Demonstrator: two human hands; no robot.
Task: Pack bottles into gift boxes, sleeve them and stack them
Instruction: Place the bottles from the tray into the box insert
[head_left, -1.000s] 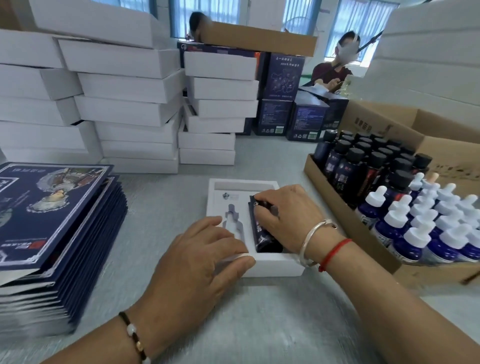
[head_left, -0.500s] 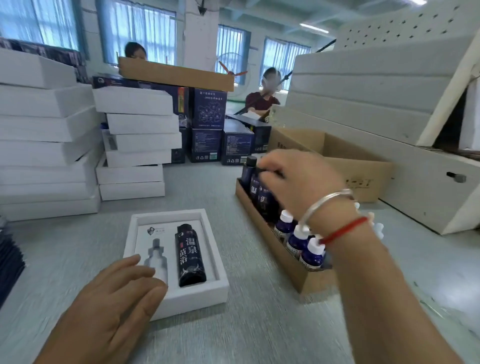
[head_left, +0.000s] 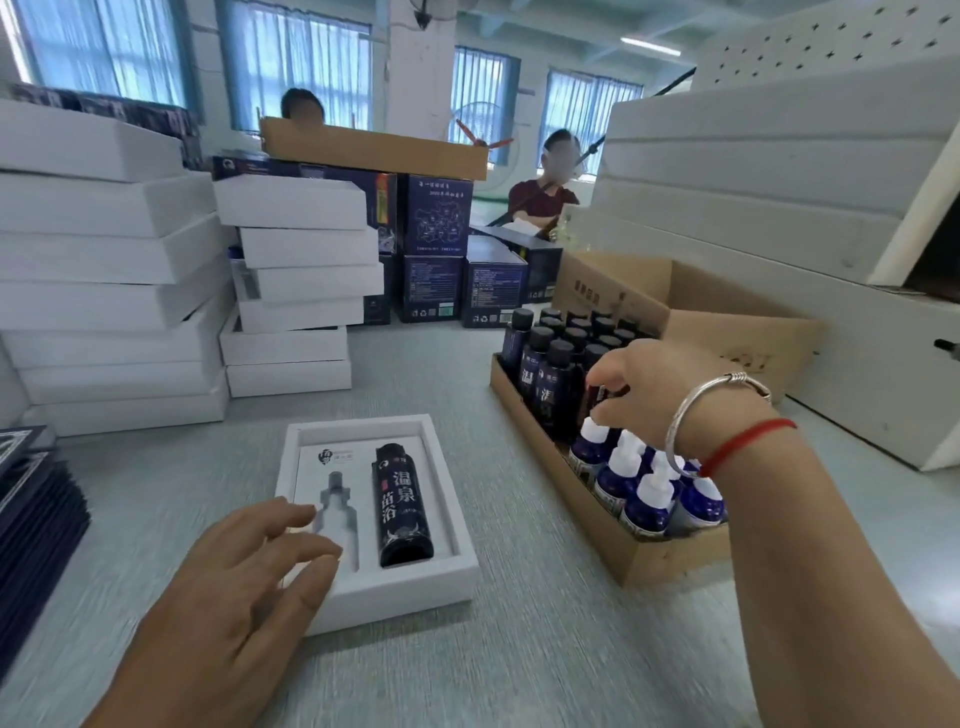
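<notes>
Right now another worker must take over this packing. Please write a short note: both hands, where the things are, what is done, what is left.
Left hand: open, fingers resting on the near left corner of the white gift box.
Right hand: reaching into the cardboard tray, fingers at a white-capped dropper bottle; grip not clear.
Done: black bottle lies in the right slot.
Left: fill the empty dropper-shaped slot, sleeve the box, stack it.
</notes>
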